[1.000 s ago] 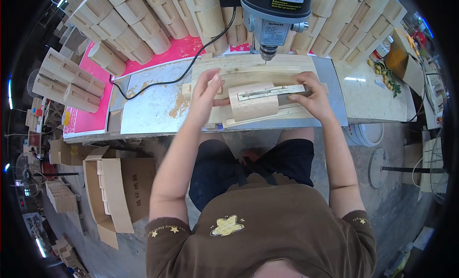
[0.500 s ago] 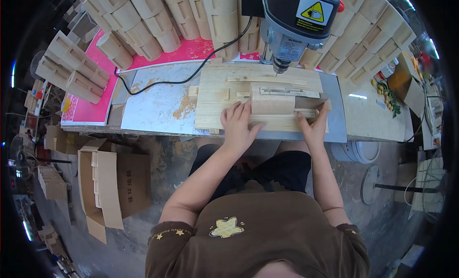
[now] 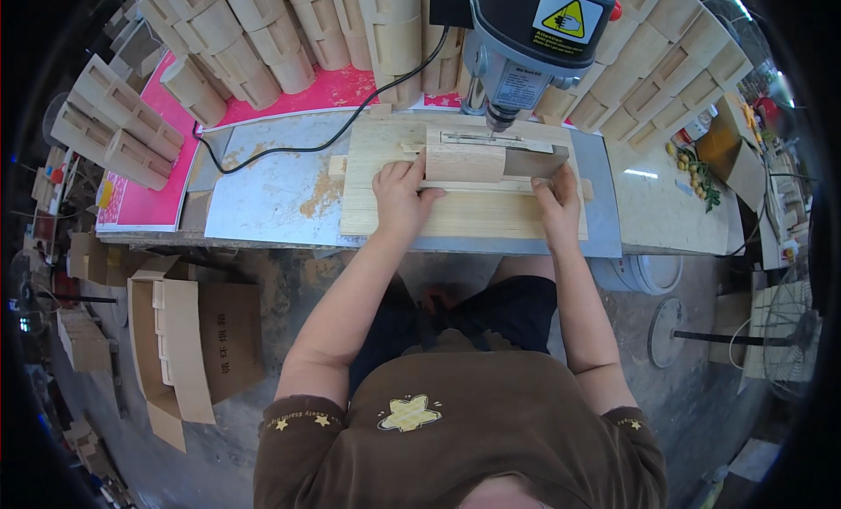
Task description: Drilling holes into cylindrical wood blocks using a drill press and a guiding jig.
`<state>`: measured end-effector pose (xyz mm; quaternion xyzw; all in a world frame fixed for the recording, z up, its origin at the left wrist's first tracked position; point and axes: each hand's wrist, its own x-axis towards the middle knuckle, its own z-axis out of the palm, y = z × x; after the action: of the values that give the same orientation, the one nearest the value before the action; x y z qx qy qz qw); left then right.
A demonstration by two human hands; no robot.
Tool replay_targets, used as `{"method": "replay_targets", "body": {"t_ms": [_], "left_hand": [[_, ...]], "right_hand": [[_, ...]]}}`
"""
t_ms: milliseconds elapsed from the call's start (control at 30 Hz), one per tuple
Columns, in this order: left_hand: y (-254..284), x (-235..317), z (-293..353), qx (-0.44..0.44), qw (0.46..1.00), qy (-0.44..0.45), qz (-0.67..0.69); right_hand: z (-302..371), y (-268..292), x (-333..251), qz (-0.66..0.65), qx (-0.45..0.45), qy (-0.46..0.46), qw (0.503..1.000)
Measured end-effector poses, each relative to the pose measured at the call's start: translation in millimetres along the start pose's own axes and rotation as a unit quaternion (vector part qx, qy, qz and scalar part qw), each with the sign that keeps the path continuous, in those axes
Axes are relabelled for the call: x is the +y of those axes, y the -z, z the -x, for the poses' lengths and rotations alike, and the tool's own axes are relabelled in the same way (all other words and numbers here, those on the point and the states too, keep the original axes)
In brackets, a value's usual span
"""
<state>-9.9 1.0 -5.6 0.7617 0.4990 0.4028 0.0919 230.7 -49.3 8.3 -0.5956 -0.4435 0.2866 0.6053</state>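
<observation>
A pale wooden rounded block (image 3: 464, 164) lies under the drill press (image 3: 530, 36), with a narrow metal-looking strip along its far side. The right part of the block shows a grey, shaded face. My left hand (image 3: 401, 195) grips its left end, fingers on the end and thumb apart along the near side. At the other end, my right hand (image 3: 558, 202) holds the block between thumb and fingers. Beneath it is a flat wooden board (image 3: 377, 215) with thin wooden strips on it. The drill chuck (image 3: 501, 119) hangs just beyond the block's far side.
Stacks of pale wooden pieces (image 3: 236, 49) line the back, with more (image 3: 666, 62) behind right. A black cable (image 3: 337, 141) curves across the left of the table. On the floor stand an open cardboard box (image 3: 175, 351), a white bucket (image 3: 653, 274) and a fan (image 3: 788, 334).
Both hands have moved the wooden block away from me and slightly left, nearer the drill chuck. The whole view has shifted slightly.
</observation>
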Motion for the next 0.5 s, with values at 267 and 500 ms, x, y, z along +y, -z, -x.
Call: {"method": "replay_targets", "body": {"t_ms": [267, 500], "left_hand": [[2, -5, -2, 0.005, 0.996, -0.003, 0.087], [8, -18, -11, -0.088, 0.993, -0.029, 0.074]], "right_hand": [[-15, 27, -10, 0.042, -0.041, -0.084, 0.995], [-20, 32, -28, 0.064, -0.067, -0.097, 0.991]]}}
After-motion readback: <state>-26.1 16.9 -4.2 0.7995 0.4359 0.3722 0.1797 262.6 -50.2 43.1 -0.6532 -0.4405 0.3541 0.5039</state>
